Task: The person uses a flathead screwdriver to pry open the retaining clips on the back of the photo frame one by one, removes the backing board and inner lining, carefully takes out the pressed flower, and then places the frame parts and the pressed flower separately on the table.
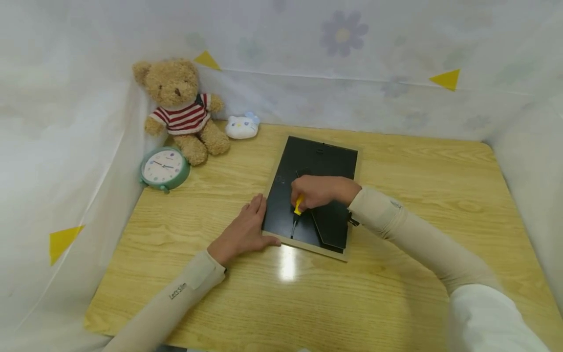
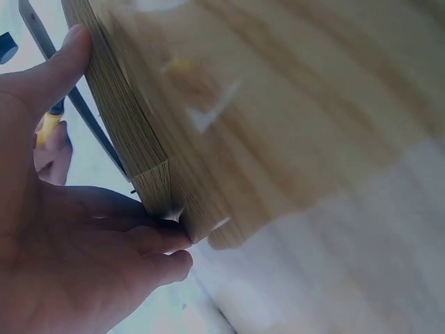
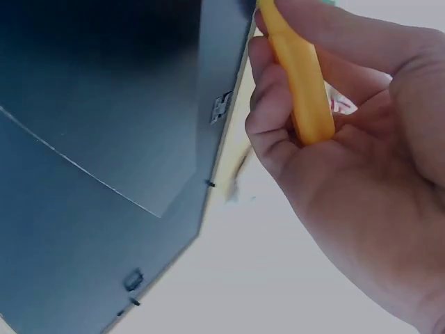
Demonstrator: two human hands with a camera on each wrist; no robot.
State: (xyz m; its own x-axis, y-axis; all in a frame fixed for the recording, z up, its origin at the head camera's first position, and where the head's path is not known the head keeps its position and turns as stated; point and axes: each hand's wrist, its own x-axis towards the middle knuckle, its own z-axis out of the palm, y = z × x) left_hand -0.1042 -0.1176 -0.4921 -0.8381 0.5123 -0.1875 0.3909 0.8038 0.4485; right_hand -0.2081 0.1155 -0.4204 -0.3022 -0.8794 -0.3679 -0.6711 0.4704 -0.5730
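A picture frame (image 1: 281, 205) lies face down, its black backing up and its light wood rim showing, with an easel stand (image 1: 333, 226) on the backing. My right hand (image 1: 318, 190) grips a screwdriver (image 3: 306, 90) by its yellow handle, fingers wrapped round it. The screwdriver's shaft points down to the frame's near edge, its tip at a small dark tab (image 1: 292, 237). At the near left corner, my left hand (image 1: 244, 232) rests against the frame, fingers along the left side and thumb on the near edge. Small tabs and a hanger also show in the right wrist view.
A teddy bear (image 1: 186, 115) in a striped shirt sits at the back left of the wooden table (image 1: 422, 195). Beside it are a white cat-face plush (image 1: 242, 127) and a green alarm clock (image 1: 164, 168). White curtains with yellow tape surround the table.
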